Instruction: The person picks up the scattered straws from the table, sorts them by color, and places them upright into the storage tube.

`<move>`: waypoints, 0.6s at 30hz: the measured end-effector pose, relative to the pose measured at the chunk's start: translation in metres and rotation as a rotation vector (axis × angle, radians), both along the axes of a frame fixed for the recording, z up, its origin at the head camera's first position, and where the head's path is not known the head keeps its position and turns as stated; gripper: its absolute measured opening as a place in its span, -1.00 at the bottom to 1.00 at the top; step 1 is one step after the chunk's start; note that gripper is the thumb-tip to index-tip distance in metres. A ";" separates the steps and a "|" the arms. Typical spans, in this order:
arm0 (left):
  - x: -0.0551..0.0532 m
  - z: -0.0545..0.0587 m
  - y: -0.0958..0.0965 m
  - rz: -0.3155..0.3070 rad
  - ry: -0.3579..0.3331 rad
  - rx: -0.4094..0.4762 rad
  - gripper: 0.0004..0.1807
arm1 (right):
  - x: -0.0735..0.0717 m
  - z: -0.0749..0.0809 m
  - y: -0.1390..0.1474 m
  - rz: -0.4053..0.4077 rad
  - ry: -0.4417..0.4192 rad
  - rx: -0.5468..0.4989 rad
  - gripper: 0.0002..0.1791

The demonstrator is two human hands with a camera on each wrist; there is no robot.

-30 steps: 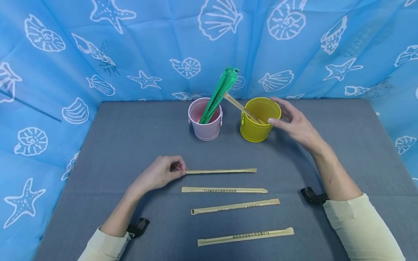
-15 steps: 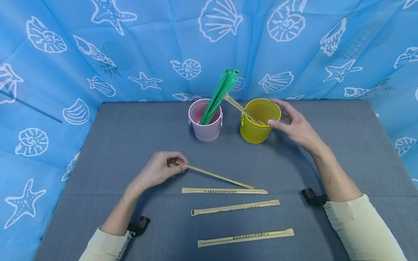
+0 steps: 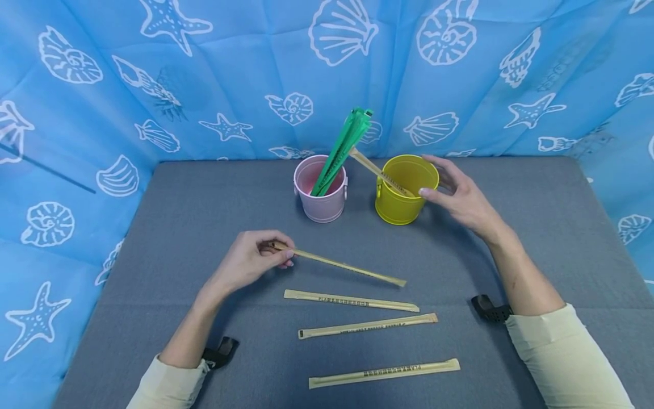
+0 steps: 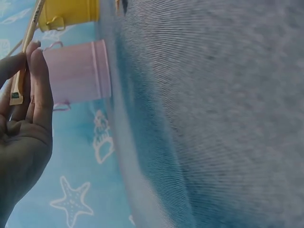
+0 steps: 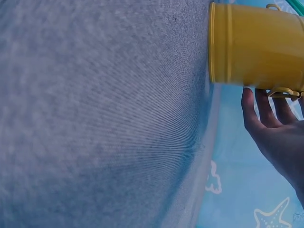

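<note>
My left hand [image 3: 250, 258] pinches one end of a paper-wrapped straw [image 3: 347, 268] between thumb and fingers. The straw slants down to the right over the table; in the left wrist view the wrapped straw [image 4: 29, 35] passes between the fingers, a bit of its end sticking out below the thumb. My right hand [image 3: 465, 199] holds the yellow bucket [image 3: 398, 204] by its right side, thumb at the rim's front and fingers behind. In the right wrist view, the fingertips meet the wall of the yellow bucket [image 5: 256, 47] beside its handle. A tan wrapped straw [image 3: 375, 167] leans in this bucket.
Left of the yellow bucket stands a pink bucket [image 3: 323, 208] with a bundle of green wrapped straws [image 3: 339, 150]. Three tan straws, the nearest straw [image 3: 384, 373] among them, lie in rows on the grey table [image 3: 204, 193]. A blue shell-print curtain [image 3: 230, 68] hangs behind.
My left hand has lifted the straw and drawn it slightly away from me, its right end now tilted nearer. The lying straw below has turned a little. My right hand stays at the bucket.
</note>
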State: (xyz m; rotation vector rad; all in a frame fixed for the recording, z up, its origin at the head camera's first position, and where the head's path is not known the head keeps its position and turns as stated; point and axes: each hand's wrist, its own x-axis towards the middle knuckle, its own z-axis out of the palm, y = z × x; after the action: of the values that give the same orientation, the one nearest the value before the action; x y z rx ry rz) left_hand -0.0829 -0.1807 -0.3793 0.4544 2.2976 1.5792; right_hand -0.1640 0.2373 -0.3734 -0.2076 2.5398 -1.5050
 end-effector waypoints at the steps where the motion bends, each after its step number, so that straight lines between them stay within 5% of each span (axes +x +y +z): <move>1: 0.000 0.001 0.000 0.003 0.003 0.008 -0.90 | 0.000 0.000 0.000 0.002 0.000 0.002 -0.16; 18: -0.011 0.026 0.008 0.081 0.125 0.095 -0.89 | -0.003 0.000 0.003 0.023 0.007 0.020 -0.17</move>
State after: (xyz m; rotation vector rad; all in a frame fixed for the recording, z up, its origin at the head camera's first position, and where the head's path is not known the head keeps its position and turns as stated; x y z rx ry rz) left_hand -0.0939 -0.1725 -0.3530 0.5027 2.3675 1.7512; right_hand -0.1673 0.2402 -0.3729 -0.2386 2.5484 -1.4723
